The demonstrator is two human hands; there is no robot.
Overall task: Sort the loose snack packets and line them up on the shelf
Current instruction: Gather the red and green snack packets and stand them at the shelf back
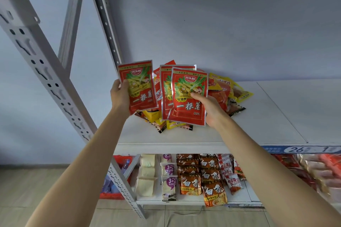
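Left hand point(120, 96) grips one red packet point(141, 90); right hand point(212, 110) grips two red packets point(186, 101).

Your frame is evenly and softly lit, shadows faint, mild glare on the foil edges of the red packets point(188, 96), with wide-angle bowing of the shelf point(276, 112) uprights and motion blur at lower right.

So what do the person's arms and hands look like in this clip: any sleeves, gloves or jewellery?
Both forearms are bare up to the bottom edge of the picture, with no sleeve in view. The left hand and the right hand wear no gloves. No watch, bracelet or ring shows on the visible parts, though the packets cover most of the fingers.
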